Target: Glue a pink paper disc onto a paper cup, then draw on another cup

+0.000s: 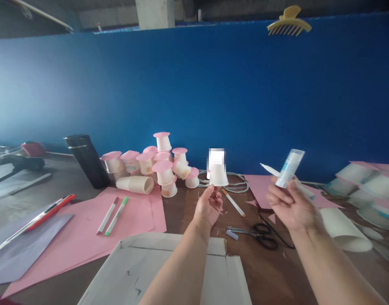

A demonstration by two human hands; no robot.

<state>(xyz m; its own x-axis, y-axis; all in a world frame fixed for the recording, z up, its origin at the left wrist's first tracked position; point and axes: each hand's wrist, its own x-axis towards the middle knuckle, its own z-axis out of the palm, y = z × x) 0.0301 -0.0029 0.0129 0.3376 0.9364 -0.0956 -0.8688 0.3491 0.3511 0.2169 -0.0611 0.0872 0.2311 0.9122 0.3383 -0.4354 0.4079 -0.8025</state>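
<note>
In my left hand (209,206), a small white paper cup (219,177) is pinched near its wide rim and held upside down. My right hand (291,203) is closed around a white glue stick (289,168) with blue print and a clear end. A slim white pen (270,170) also passes through that hand, its pointed end sticking out to the left. Under the hands lie black-handled scissors (260,234), a small cap (232,235) and an orange-and-white marker (234,203). A blurred patch behind the cup cannot be made out.
Paper cups topped with pink discs (162,167) stand piled left of centre, beside nested cups (135,184) and a black bottle (86,161). Pink sheets (86,218), two markers (116,216) and a red cutter (51,212) lie left. More cups (375,186) are stacked right.
</note>
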